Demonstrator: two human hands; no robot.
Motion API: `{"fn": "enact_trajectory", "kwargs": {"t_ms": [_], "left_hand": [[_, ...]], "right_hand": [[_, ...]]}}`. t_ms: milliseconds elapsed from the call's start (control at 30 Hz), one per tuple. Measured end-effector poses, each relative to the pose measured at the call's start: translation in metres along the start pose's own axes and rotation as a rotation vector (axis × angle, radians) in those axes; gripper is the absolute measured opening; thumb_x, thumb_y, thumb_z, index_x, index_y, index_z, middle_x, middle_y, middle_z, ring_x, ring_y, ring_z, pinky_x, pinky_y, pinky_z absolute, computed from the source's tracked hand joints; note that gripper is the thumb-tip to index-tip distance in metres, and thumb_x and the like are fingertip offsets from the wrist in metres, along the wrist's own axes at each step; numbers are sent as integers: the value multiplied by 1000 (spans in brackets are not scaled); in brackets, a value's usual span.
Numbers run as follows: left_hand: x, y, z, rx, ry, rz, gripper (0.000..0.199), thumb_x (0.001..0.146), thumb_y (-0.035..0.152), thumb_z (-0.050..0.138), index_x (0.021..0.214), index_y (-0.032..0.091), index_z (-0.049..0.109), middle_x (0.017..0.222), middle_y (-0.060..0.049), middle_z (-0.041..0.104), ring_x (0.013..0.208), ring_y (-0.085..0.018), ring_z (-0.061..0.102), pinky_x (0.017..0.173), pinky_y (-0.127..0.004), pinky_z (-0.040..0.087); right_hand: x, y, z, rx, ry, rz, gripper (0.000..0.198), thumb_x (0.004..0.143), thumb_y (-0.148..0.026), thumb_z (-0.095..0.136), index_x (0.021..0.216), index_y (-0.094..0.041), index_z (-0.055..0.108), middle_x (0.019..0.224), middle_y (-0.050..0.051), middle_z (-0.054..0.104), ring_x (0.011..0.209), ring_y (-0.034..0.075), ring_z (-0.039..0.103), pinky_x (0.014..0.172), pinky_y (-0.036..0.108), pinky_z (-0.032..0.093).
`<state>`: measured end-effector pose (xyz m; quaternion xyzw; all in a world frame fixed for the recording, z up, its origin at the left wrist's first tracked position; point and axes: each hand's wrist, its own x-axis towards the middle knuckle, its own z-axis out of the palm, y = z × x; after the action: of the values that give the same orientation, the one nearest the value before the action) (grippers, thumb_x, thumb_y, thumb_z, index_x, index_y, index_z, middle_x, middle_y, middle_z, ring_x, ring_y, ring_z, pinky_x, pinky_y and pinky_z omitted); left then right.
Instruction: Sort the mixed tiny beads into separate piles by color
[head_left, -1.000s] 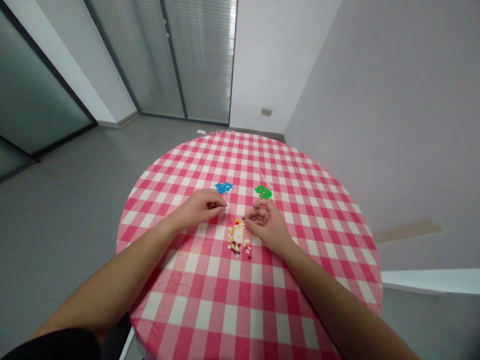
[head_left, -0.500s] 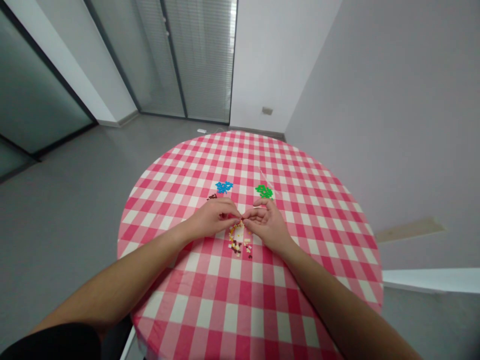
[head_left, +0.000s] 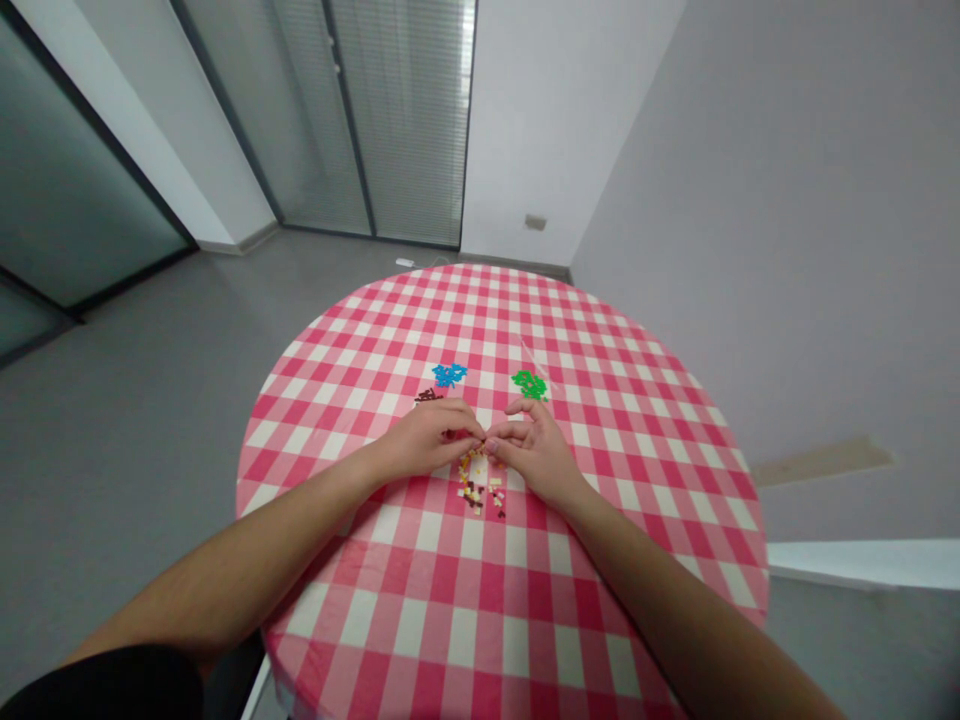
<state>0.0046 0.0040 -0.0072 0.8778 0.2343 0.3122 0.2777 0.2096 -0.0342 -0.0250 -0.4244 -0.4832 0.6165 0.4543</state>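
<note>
My left hand [head_left: 433,436] and my right hand [head_left: 535,448] meet over the table, fingertips pinched close together. Whatever small thing lies between the fingertips is too small to name. Just below them are small yellow pieces [head_left: 465,472], with cream and dark brown pieces [head_left: 472,497] on the near side. A few more cream pieces [head_left: 496,490] lie to the right of these. Beyond my left hand are dark brown pieces [head_left: 428,396], partly covered by it, and a pile of blue pieces [head_left: 449,375]. A pile of green pieces [head_left: 530,384] sits just past my right fingers.
A red and white checked cloth covers the round table [head_left: 420,610]. What looks like a thin clear strip [head_left: 534,358] lies beyond the green pile. A white object [head_left: 405,262] is on the floor behind the table. Walls stand at the back and right.
Both hands stay almost in place, with only slight shifts at the fingertips. A little more of the dark brown pieces shows beyond my left hand.
</note>
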Motion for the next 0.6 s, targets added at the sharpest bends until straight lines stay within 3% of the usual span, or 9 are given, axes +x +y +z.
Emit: {"fn": "enact_trajectory", "kwargs": {"t_ms": [600], "left_hand": [[0,-1,4,-10,22,18,13,92,21,60,87,18,72,84,-5,68,79,-15,62,73,-28,49]], "right_hand": [[1,2,-1,2,-12,2,56,67,-38,85,96,-26,38,72,-4,71,55,14,62,54,27,48]]}}
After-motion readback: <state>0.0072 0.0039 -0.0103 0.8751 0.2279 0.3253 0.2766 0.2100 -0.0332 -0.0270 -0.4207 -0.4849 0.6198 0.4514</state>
